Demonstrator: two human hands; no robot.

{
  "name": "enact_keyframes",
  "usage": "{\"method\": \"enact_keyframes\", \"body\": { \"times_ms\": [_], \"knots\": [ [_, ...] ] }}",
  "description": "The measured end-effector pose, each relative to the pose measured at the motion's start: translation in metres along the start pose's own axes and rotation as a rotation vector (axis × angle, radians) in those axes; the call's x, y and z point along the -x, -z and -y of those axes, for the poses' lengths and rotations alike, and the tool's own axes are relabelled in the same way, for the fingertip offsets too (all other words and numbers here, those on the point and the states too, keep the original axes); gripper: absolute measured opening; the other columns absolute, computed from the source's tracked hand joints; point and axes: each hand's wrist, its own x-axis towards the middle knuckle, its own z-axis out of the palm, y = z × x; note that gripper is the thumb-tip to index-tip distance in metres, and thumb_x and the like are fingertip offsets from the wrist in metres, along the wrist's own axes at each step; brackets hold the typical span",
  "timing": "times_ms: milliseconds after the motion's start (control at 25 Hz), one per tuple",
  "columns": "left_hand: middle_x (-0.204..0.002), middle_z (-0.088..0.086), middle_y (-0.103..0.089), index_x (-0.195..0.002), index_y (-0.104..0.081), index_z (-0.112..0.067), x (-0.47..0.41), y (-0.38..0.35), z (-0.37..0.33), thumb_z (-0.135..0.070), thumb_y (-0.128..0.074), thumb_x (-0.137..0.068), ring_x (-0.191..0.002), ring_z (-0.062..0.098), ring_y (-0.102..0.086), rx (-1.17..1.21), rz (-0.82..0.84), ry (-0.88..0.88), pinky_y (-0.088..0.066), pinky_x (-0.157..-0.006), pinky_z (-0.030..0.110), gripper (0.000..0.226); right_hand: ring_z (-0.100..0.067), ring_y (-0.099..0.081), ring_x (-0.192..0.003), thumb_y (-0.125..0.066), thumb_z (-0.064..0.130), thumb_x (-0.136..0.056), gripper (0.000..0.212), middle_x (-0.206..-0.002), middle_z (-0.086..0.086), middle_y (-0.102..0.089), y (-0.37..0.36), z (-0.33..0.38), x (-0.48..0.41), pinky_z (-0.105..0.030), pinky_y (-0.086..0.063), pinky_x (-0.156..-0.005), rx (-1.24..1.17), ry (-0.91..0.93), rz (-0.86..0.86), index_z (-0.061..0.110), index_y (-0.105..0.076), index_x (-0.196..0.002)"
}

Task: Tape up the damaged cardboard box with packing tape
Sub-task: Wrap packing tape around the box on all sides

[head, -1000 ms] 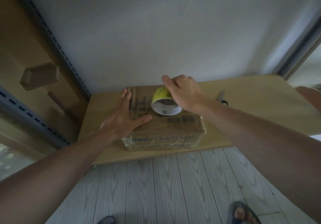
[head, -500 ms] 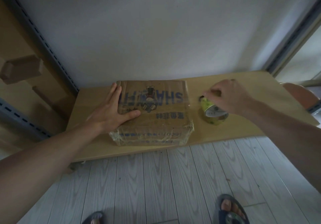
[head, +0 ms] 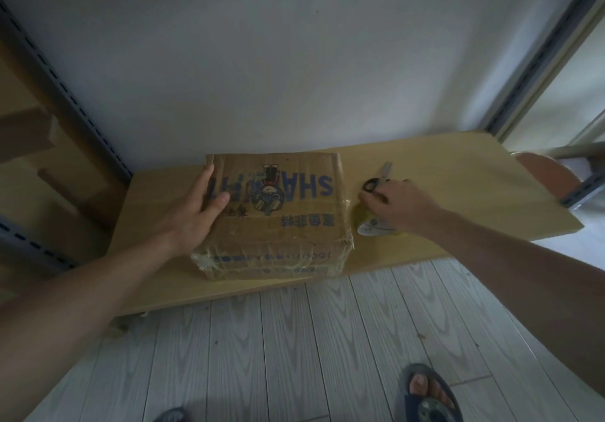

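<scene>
**Box Braced, Cutting Tool Within Reach**

We keep the left hand (head: 193, 212) flat and spread on the top of the brown printed cardboard box (head: 278, 215), fingers extended, gripping nothing; the pressure likely keeps the box from sliding on the pale wooden bench (head: 458, 173). The right hand (head: 397, 205) sits just right of the box, fingers curled over the black-handled scissors (head: 376, 181); we cannot tell whether they grip it. The yellowish roll of packing tape (head: 368, 225) lies directly under that hand, beside the box. Glossy tape already bands the near box face. We judge cutting comes next.
</scene>
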Motion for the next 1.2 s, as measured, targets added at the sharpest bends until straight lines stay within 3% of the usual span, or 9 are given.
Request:
{"method": "enact_keyframes", "body": {
  "times_ms": [120,360,480,560,680,800,960,1080,1200],
  "knots": [
    [-0.165,-0.006,-0.026,-0.159,-0.015,-0.043,0.0,0.0,0.0,-0.046,-0.031,-0.107,-0.149,0.023,-0.031,0.181,-0.078,0.049,-0.026,-0.117,0.038,0.054,-0.022,-0.052,-0.055,-0.034,0.043,-0.105,0.043,-0.058,-0.002,-0.047,-0.022,0.009,0.001,-0.039,-0.041,-0.049,-0.01,-0.001,0.101,0.018,-0.046,-0.072],
    [-0.151,-0.003,-0.043,-0.156,-0.035,-0.027,0.003,0.002,0.016,-0.045,-0.039,-0.107,-0.139,0.023,-0.043,0.487,-0.192,0.238,-0.034,-0.107,0.032,0.052,-0.012,-0.045,-0.049,-0.046,0.045,-0.102,0.052,-0.054,0.002,-0.045,-0.012,0.026,0.001,-0.028,-0.028,-0.049,-0.353,-0.147,-0.125,0.014,-0.049,-0.06],
    [-0.119,0.001,-0.066,-0.124,-0.062,-0.02,0.009,0.01,0.031,-0.037,-0.047,-0.106,-0.106,0.019,-0.064,0.781,-0.281,0.383,-0.046,-0.093,0.032,0.029,-0.008,-0.035,-0.049,-0.043,0.055,-0.098,0.054,-0.053,0.009,-0.037,0.019,0.051,-0.008,-0.026,-0.026,-0.049,-0.53,-0.09,-0.315,0.019,-0.038,-0.058],
    [-0.116,0.005,-0.068,-0.12,-0.064,-0.02,0.018,0.009,0.038,-0.043,-0.052,-0.103,-0.105,0.021,-0.065,0.901,-0.345,0.453,-0.047,-0.096,0.036,0.031,-0.009,-0.031,-0.051,-0.039,0.056,-0.098,0.053,-0.055,0.008,-0.033,0.043,0.076,-0.014,-0.029,-0.024,-0.05,-0.65,-0.03,-0.403,0.019,-0.036,-0.06],
    [-0.117,0.018,-0.067,-0.121,-0.064,-0.011,0.016,-0.014,0.057,-0.071,-0.036,-0.089,-0.108,0.036,-0.065,0.547,-0.305,0.504,-0.049,-0.095,0.044,0.074,-0.015,-0.033,-0.057,-0.041,0.043,-0.103,0.047,-0.059,0.001,-0.035,0.072,0.118,-0.026,-0.034,-0.025,-0.057,-0.916,0.041,-0.463,0.019,-0.036,-0.063],
    [-0.115,0.015,-0.064,-0.118,-0.057,-0.012,0.022,-0.041,0.031,-0.044,-0.033,-0.106,-0.106,0.035,-0.063,0.038,-0.169,0.451,-0.043,-0.08,0.035,0.042,-0.022,-0.042,-0.061,-0.045,0.046,-0.099,0.047,-0.062,-0.001,-0.046,0.08,0.151,-0.042,-0.042,-0.033,-0.06,-1.021,0.107,-0.434,0.012,-0.047,-0.067],
    [-0.122,0.018,-0.063,-0.128,-0.056,-0.006,0.011,-0.045,-0.003,-0.018,-0.038,-0.107,-0.113,0.034,-0.06,0.275,-0.204,0.482,-0.041,-0.08,0.031,0.03,-0.019,-0.046,-0.061,-0.038,0.051,-0.102,0.058,-0.064,-0.002,-0.051,0.072,0.184,-0.055,-0.038,-0.039,-0.065,-0.996,0.095,-0.305,0.005,-0.053,-0.071],
    [-0.103,0.005,-0.062,-0.129,-0.055,-0.015,0.002,0.011,-0.018,-0.028,-0.038,-0.106,-0.085,0.015,-0.065,0.705,-0.448,0.303,-0.047,-0.075,0.03,0.032,-0.013,-0.047,-0.061,-0.038,0.051,-0.102,0.054,-0.062,0.001,-0.051,0.073,0.181,-0.057,-0.037,-0.042,-0.069,-1.023,0.078,-0.298,0.01,-0.054,-0.071],
    [-0.149,-0.004,-0.044,-0.151,-0.031,-0.026,0.01,0.06,-0.039,-0.057,-0.046,-0.095,-0.136,0.01,-0.044,0.464,-0.35,-0.194,-0.036,-0.111,0.029,0.065,-0.013,-0.051,-0.063,-0.037,0.048,-0.104,0.06,-0.064,-0.003,-0.055,0.072,0.177,-0.055,-0.031,-0.041,-0.068,-1.023,0.07,-0.299,0.0,-0.057,-0.074]
  ]
}}
